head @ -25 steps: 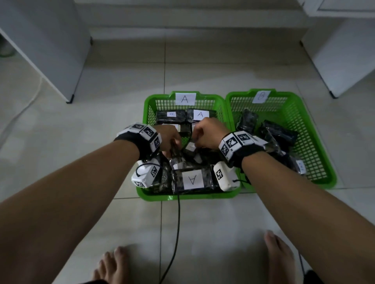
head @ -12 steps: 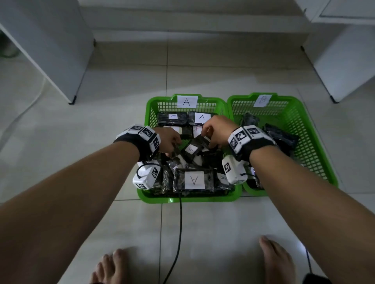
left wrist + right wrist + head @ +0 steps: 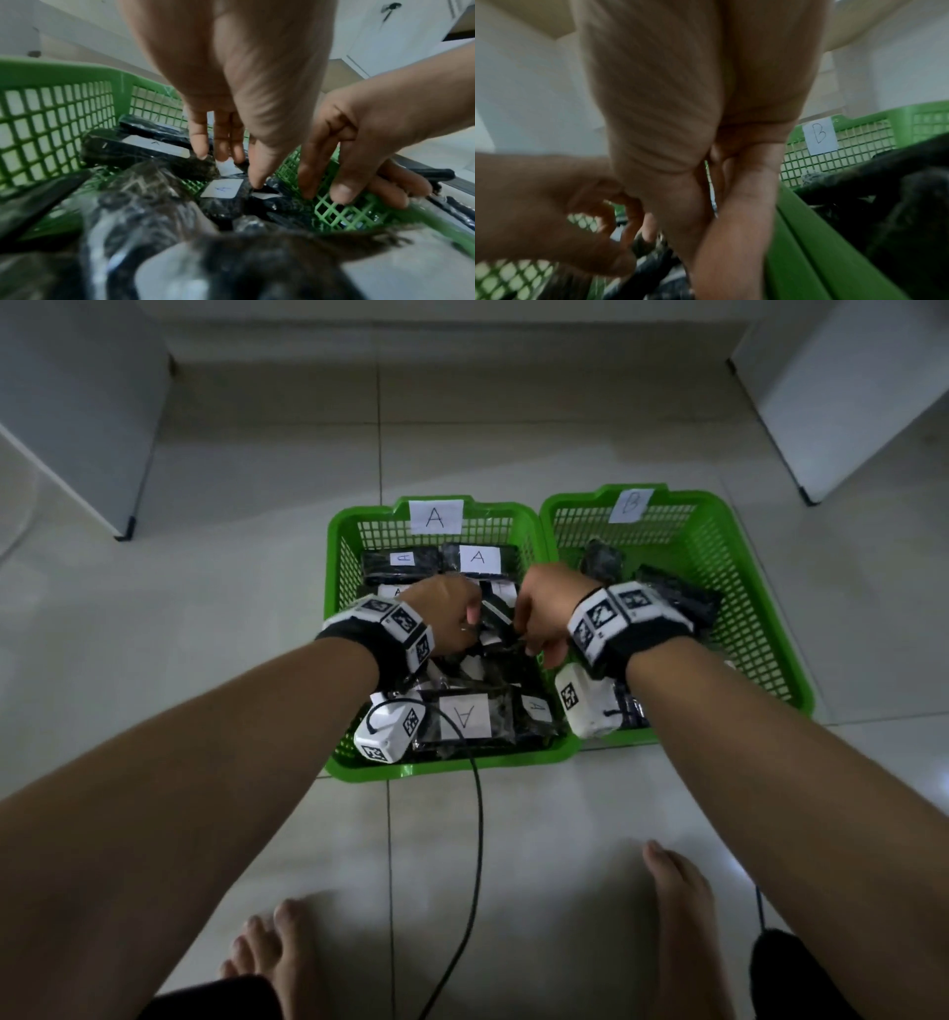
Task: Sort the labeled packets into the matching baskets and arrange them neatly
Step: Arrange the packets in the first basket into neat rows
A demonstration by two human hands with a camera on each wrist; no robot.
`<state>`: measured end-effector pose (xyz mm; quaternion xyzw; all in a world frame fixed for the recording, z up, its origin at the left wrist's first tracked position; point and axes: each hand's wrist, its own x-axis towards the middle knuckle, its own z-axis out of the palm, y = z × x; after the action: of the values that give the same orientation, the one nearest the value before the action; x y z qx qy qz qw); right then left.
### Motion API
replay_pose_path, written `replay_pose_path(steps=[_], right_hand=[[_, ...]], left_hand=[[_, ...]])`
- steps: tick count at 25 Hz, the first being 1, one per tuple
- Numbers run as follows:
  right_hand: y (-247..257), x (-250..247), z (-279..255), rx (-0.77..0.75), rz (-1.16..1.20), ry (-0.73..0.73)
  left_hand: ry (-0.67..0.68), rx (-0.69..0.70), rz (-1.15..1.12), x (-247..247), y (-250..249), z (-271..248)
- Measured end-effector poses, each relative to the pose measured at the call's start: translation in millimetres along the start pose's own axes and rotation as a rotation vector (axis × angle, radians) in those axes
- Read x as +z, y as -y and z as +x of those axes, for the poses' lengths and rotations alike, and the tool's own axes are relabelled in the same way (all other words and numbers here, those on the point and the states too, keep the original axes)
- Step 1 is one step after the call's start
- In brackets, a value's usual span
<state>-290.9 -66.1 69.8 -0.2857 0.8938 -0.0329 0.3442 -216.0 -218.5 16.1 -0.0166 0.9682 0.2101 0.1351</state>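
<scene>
Head view: we see two green mesh baskets side by side on the tiled floor at frame center. Basket A [image 3: 339,629] sits on the left with a paper tag A [image 3: 435,516] on its far wall; basket B [image 3: 760,588] sits to its right, touching it, with a tag B [image 3: 630,505] on its far wall. Black packets with white A labels fill basket A: two lie flat along the far wall [image 3: 477,557], one with an upside-down A label [image 3: 464,717] lies at the near wall. Dark packets [image 3: 678,603] lie loosely in basket B, labels not readable.

Left hand [image 3: 449,621] and right hand [image 3: 547,616] both reach into the middle of basket A, close together over the packet pile. In the left wrist view we see the left hand's fingers [image 3: 199,140] extended downward, tips touching the packets, thumb tip at a small A-labeled packet [image 3: 223,188]; we see no pinch. The right hand [image 3: 359,162] there shows fingers extended downward near the basket's mesh wall. The right wrist view is blurred; we cannot tell whether the right hand holds anything.

Bare feet [image 3: 678,891] and a black cable [image 3: 477,839] fill the lower frame.
</scene>
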Motion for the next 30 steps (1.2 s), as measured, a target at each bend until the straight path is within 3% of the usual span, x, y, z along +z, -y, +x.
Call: replay_pose_path(steps=[3,6,9,15,20,23,25,27,30], right_hand=[[4.4,8.0,-2.4,-0.033,-0.146,-0.051],[10.5,19.8,-0.8,-0.091,-0.264,-0.084],[11.9,30.1,8.7,-0.105,-0.267,-0.133],[21.6,32.7,10.0,-0.096,-0.259,-0.023],[15.5,4.9,3.0,0.063,-0.036,0.012],[-1.2,-23.9,-6.1,0.142,0.142,0.047],[-13.9,-35.2,-5.8,0.143,0.285,0.04],[-23.3,-39.6,-1.2,0.118,0.409,0.006],[-30.4,-36.5,5.1,0.09,0.602,-0.012]], left_hand=[[0.031,-0.036,0.031,6.0,2.2,4.5],[-0.021,-0.033,-0.097,12.1,7.4,2.5],[-0.013,-0.021,-0.144,16.3,8.9,1.6],[-0.003,-0.081,-0.177,9.4,17.3,5.0],[0.061,-0.102,-0.224,3.2,23.4,4.0],[-0.07,-0.109,-0.197,0.3,25.0,2.5],[-0.174,-0.199,-0.067,-6.9,30.4,3.3],[-0.113,-0.303,0.123,-16.8,34.4,1.1],[0.02,-0.295,0.323,-21.2,42.1,2.2]])
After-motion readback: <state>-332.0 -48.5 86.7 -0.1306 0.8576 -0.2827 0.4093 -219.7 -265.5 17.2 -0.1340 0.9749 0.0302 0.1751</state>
